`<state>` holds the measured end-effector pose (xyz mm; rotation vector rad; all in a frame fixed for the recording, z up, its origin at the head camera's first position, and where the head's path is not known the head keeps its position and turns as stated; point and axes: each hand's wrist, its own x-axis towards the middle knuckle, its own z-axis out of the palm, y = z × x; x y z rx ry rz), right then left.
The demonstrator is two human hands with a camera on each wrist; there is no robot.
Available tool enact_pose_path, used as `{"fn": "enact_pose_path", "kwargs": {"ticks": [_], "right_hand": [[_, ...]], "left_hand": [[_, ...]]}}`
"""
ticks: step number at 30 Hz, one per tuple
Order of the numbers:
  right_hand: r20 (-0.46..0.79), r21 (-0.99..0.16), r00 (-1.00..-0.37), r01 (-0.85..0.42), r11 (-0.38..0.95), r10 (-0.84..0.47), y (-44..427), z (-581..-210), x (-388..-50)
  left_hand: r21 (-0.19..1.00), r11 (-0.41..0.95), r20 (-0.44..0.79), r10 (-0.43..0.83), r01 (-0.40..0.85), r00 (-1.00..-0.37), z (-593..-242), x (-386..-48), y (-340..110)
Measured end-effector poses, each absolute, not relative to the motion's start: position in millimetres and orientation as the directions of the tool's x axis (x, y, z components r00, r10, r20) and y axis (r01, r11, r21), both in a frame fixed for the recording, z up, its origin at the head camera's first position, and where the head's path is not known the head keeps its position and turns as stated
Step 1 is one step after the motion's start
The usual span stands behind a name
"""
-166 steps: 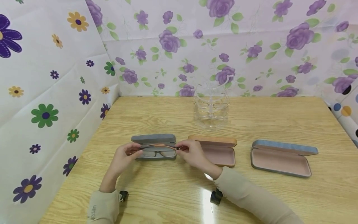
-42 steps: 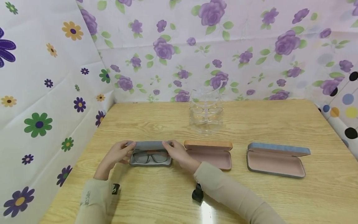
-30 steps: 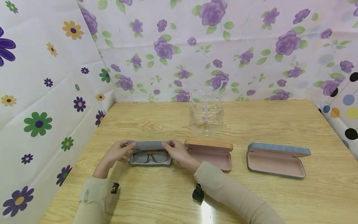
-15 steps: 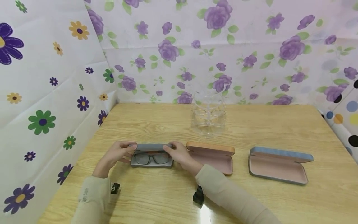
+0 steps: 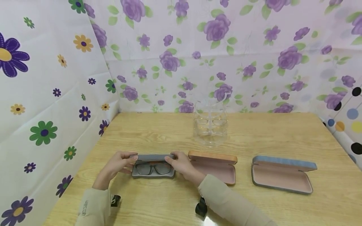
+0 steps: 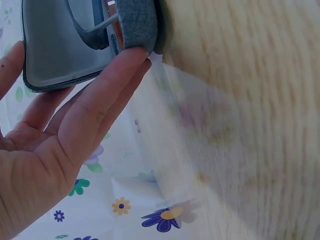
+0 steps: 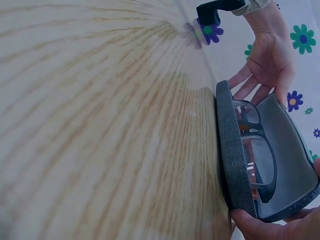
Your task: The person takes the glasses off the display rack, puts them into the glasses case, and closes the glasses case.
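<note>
Left cuff [image 5: 97, 202]: lettering [image 5: 85, 207], illegible. Left hand [image 5: 118, 164] and right hand [image 5: 183, 164] pinch the open grey case [image 5: 153, 158]; glasses [image 5: 153, 169] inside. From there: stand [image 5: 210, 133] at two o'clock; orange case [image 5: 216, 171] at three, partly masked by right sleeve [image 5: 227, 197]; blue case [image 5: 282, 178] beyond.

Found dark-framed glasses [image 5: 153, 167] inside open grey case [image 5: 153, 176] on table [image 5: 155, 201]. Noted lid [image 5: 154, 158] held at 9 o'clock by left grip [image 5: 121, 161], 3 o'clock by right grip [image 5: 181, 161]. From grey case, logged open orange case [image 5: 217, 170] at 3 o'clock, open blue case [image 5: 282, 179] beyond, clear stand [image 5: 210, 132] with thin-rimmed glasses [image 5: 219, 122] at 2.
</note>
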<state>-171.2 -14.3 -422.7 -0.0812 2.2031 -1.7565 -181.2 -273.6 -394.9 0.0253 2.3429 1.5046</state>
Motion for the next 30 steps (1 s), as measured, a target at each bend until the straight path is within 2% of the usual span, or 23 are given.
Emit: {"fn": "enact_pose_path", "kwargs": {"ticks": [12, 21, 30], "right_hand": [[-0.166, -0.963, -0.957, 0.105, 0.248, -0.239, -15.0, -426.8, -163.7], [-0.193, -0.968, -0.947, 0.142, 0.206, -0.255, -13.4, -427.8, -165.5], [-0.186, -0.978, -0.942, 0.151, 0.142, -0.28, -11.5, -428.3, -165.0]], "left_hand": [[0.891, 0.421, -0.286, 0.235, -0.168, -0.929, -398.6, -176.2, -276.5], [0.905, 0.398, -0.275, 0.284, -0.148, -0.918, -397.2, -175.2, -278.0], [0.903, 0.407, -0.264, 0.266, -0.141, -0.927, -401.1, -172.2, -281.8]]}}
